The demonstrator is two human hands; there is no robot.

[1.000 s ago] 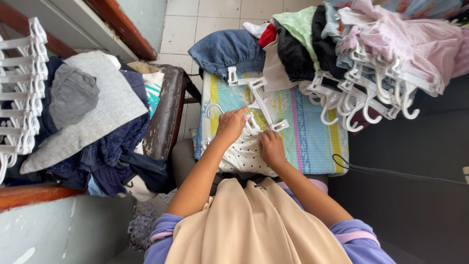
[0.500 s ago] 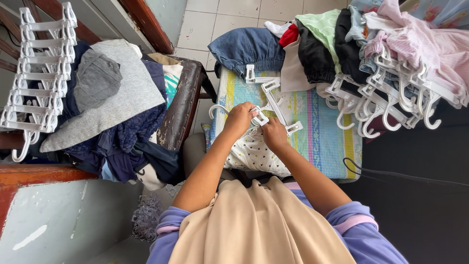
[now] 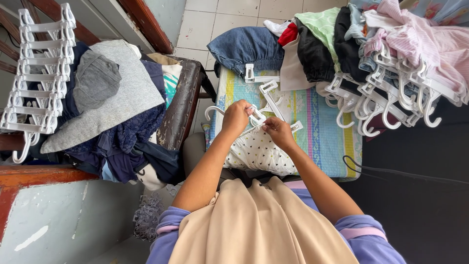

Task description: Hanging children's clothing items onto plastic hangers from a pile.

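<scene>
Fingers (image 3: 254, 110) pinch white clip hanger (image 3: 273, 105) against spotted garment (image 3: 259, 151).

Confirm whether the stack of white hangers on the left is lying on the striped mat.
No. The stack of white hangers rests on the pile of dark clothes over the chair, apart from the striped mat where both hands work.

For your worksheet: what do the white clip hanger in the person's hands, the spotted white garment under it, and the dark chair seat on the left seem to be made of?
White clip hanger: probably moulded plastic, smooth, with thin rigid bars.
Spotted white garment: soft woven or knitted cloth, matte, creased.
Dark chair seat: likely leather or vinyl; glossy sheen, worn surface.
Left hand and right hand both grip the hanger.
</scene>
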